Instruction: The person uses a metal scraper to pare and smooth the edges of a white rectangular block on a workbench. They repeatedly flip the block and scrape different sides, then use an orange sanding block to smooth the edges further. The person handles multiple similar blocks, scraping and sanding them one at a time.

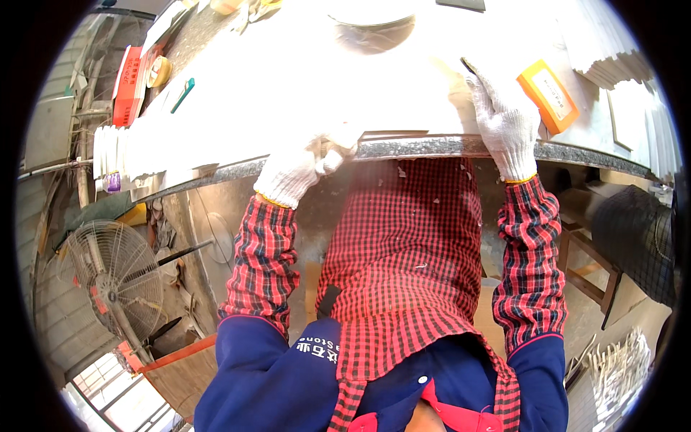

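Observation:
My left hand [301, 167], in a white knitted glove, is at the near edge of the bright worktable [252, 108]. Its fingers are curled in, close to a thin pale sheet [396, 134] along that edge; glare hides what they grip. My right hand [505, 119], gloved alike, rests over the table edge farther right. It is closed around a slim dark tool [468, 66], whose tip points away from me and slightly left. The tool's exact kind is too small to tell. Just right of that hand lies an orange box [548, 96] with a white label.
A round object [374, 36] sits at the table's far side. Left are a red box [128, 86], a tape roll [159, 71] and a green-handled tool [183, 95]. Stacked pale sheets [612, 61] stand far right. A floor fan [108, 277] is at lower left, a wooden stool [594, 266] lower right.

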Action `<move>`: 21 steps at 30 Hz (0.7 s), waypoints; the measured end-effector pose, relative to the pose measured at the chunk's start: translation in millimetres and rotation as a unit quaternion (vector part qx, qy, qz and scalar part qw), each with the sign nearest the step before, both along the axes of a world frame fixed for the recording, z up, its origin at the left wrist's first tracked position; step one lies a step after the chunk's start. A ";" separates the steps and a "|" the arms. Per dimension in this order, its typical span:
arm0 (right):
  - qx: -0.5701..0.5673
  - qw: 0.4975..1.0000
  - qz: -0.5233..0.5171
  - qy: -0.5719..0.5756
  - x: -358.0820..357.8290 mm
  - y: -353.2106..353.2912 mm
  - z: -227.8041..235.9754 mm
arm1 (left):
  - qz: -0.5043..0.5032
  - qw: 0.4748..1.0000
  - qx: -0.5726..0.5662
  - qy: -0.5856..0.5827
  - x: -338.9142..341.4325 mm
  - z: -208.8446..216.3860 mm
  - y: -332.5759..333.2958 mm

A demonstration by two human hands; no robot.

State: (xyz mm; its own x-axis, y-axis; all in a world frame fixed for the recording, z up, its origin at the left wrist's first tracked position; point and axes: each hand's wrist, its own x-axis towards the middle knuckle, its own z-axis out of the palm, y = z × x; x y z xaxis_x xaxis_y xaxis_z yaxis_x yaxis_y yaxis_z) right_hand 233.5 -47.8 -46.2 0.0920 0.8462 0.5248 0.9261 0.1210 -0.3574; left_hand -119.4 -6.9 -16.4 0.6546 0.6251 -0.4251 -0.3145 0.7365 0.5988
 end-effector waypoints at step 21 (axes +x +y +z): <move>-0.025 1.000 -0.004 0.008 -5.7 -2.8 12.1 | 0.043 0.986 0.074 0.146 25.0 17.3 -10.1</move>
State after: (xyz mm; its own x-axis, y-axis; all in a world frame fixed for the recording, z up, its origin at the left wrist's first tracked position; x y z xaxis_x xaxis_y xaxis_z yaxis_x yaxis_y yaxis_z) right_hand 227.8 -50.7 -34.1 0.1062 0.8702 0.4811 0.9212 0.0961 -0.3771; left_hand -94.4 -17.1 1.0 0.4601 0.7420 -0.4875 -0.1694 0.6124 0.7722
